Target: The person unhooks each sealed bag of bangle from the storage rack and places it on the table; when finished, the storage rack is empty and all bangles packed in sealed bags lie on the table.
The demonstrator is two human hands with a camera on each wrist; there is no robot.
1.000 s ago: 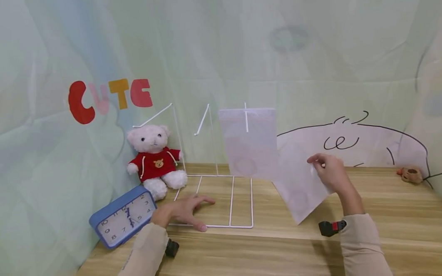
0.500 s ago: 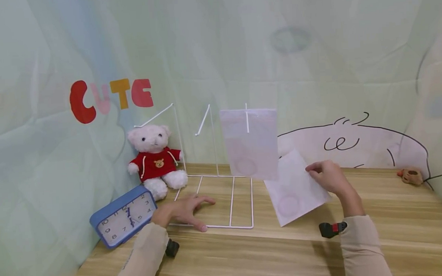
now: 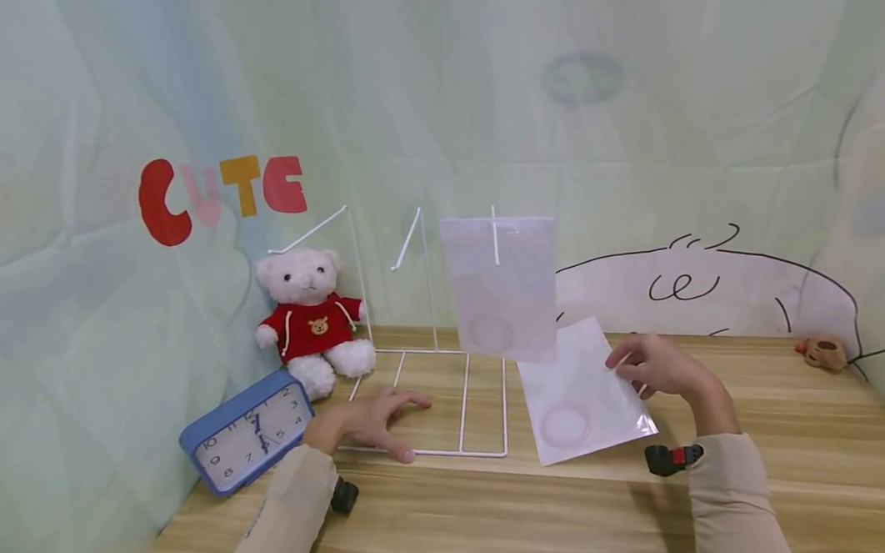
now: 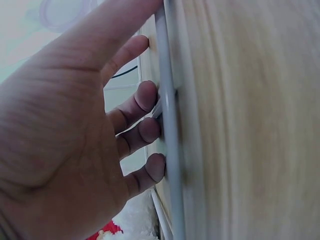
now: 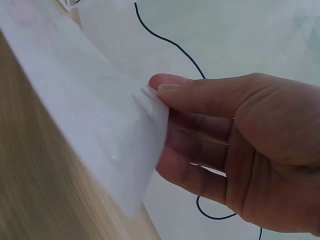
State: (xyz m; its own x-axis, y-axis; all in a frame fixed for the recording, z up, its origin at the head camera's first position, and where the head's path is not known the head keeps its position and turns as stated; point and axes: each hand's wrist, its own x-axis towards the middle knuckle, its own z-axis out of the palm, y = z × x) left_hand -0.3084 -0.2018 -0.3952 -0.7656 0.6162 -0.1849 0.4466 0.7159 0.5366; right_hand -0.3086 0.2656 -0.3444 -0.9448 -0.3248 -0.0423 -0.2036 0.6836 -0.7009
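Observation:
Between thumb and index finger, my right hand pinches the side edge of a flat, glossy white plastic bag with a pale ring mark low on it. The right wrist view shows the thumb over a crinkled edge of this bag. A similar bag hangs on the right hook of a white wire rack; its lower edge overlaps the held bag in the head view. My left hand rests with spread fingers on the rack's base. In the left wrist view, fingertips touch or nearly touch a base wire.
A white teddy bear in a red hoodie sits left of the rack. In front of it leans a blue clock. Two more hooks rise at the rack's left and middle. A small brown toy lies far right. Printed cloth surrounds the wooden table.
The held bag has turned and shifted left and slightly down, its face now more toward the head camera. My right hand has lowered a little. The left hand stays put on the rack.

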